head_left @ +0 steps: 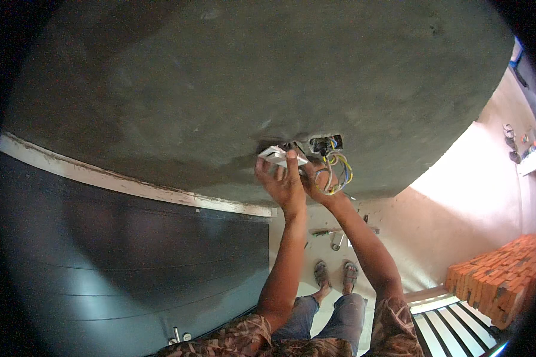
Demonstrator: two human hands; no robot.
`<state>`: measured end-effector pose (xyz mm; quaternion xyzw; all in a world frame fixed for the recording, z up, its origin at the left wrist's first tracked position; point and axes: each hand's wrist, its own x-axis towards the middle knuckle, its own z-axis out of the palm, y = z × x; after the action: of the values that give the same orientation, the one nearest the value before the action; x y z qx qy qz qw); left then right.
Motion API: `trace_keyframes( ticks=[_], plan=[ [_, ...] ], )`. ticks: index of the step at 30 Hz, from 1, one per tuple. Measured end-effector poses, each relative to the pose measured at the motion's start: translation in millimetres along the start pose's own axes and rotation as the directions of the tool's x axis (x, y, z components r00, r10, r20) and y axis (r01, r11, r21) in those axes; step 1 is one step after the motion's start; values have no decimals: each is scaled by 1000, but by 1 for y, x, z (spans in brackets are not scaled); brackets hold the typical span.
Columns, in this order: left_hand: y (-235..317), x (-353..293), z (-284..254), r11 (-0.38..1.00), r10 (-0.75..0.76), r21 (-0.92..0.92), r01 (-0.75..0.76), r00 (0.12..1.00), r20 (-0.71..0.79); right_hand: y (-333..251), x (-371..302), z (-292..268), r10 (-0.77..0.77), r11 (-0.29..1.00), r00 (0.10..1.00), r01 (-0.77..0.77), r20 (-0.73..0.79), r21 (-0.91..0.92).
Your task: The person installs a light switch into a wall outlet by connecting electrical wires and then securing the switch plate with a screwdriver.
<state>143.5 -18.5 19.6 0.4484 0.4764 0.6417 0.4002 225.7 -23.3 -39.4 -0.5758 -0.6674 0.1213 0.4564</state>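
My left hand (286, 189) is closed on a white switch plate (275, 156), its thumb over the near edge. The plate is tilted out from the grey wall, and behind it I can partly see a dark opening. Close by on the right, my right hand (319, 177) has its fingers curled at the plate's edge; what they grip is hidden. Loose wires (346, 172), yellow, grey and white, loop in front of that hand. They come out of a black wall box (321, 145) set in the wall to the right of the plate.
A dark door (161, 256) with a pale frame (137, 187) stands at the left. On the floor below lie a long tool (323, 231) and a small cylinder (337, 241), ahead of my sandalled feet. Stacked orange bricks (500, 271) and a slatted rack (452, 327) are at the lower right.
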Motion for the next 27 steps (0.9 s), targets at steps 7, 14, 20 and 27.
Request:
trace_keyframes(
  ticks=[7, 14, 20, 27],
  plan=[
    [-3, 2, -27, 984, 46, 165, -62, 994, 100, -16, -47, 3, 172, 959, 934, -86, -314, 269],
    [-10, 10, -45, 995, 68, 54, -80, 979, 193, -47, -5, 14, 275, 881, 827, -12, -490, 473],
    [-6, 26, -60, 994, 44, -103, -26, 984, 172, -33, -9, 32, 389, 802, 812, -68, -434, 593],
    [-9, 43, -68, 979, 183, 30, -200, 940, 287, -17, -9, 34, 454, 715, 833, -129, -316, 687]
  ],
)
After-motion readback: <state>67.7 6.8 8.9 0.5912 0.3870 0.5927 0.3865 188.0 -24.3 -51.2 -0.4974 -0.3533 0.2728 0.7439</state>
